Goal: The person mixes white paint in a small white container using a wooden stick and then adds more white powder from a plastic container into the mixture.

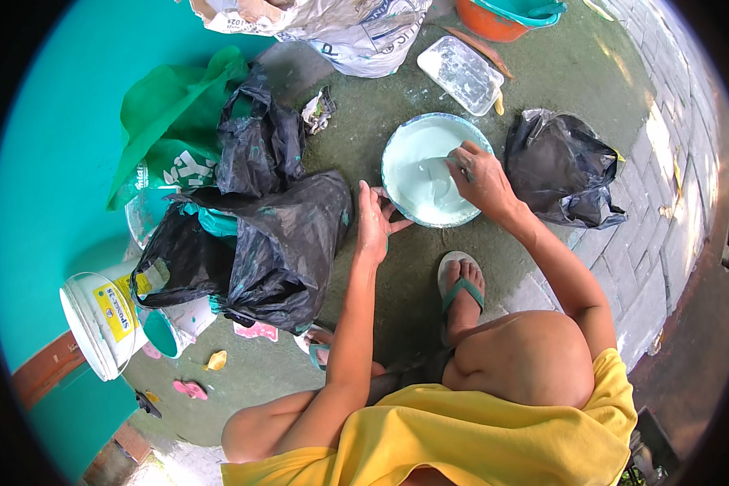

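Observation:
A round bowl with a paint-smeared rim stands on the ground in front of me, holding a thick, pale, paint-like mix. At its near left side is my left hand, its fingers against the rim and outer wall, holding the bowl. Over the right part of the bowl, my right hand is closed with its fingertips down near the mix. A small pale piece shows at those fingertips, partly sunk in the mix; its kind is hidden.
Black plastic bags lie left of the bowl, and another black bag is at right. Beyond are a clear plastic tub, an orange basin and a white sack. A white bucket lies tipped by the teal wall.

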`<action>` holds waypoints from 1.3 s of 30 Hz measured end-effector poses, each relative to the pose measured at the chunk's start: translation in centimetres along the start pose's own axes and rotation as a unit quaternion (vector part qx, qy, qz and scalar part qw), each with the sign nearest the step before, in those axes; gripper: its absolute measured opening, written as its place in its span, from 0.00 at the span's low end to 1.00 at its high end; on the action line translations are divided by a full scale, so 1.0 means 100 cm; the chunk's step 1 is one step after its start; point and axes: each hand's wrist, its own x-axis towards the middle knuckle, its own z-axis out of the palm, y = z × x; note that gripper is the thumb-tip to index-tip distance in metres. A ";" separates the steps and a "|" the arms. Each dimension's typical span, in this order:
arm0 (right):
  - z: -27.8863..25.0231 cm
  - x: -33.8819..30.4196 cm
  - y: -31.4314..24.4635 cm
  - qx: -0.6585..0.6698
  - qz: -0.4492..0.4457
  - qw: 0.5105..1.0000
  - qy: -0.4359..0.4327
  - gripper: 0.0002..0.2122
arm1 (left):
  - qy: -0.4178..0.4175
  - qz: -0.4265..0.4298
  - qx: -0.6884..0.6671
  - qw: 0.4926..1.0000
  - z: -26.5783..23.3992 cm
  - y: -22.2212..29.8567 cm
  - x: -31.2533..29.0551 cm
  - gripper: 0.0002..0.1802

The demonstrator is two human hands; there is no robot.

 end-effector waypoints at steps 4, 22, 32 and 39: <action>0.011 -0.011 0.018 0.001 -0.025 0.998 -0.057 0.05 | -0.007 0.005 -0.019 1.000 0.001 -0.003 0.004 0.34; 0.013 -0.005 0.023 -0.028 -0.044 0.996 -0.069 0.05 | -0.001 0.012 -0.016 1.000 0.009 -0.001 0.001 0.33; 0.028 -0.012 0.015 -0.139 -0.144 0.973 -0.112 0.05 | 0.012 0.018 -0.002 1.000 0.013 0.004 -0.002 0.33; -0.009 0.030 0.011 -0.090 -0.239 0.964 -0.079 0.07 | 0.007 0.036 0.018 0.999 0.020 0.008 -0.005 0.32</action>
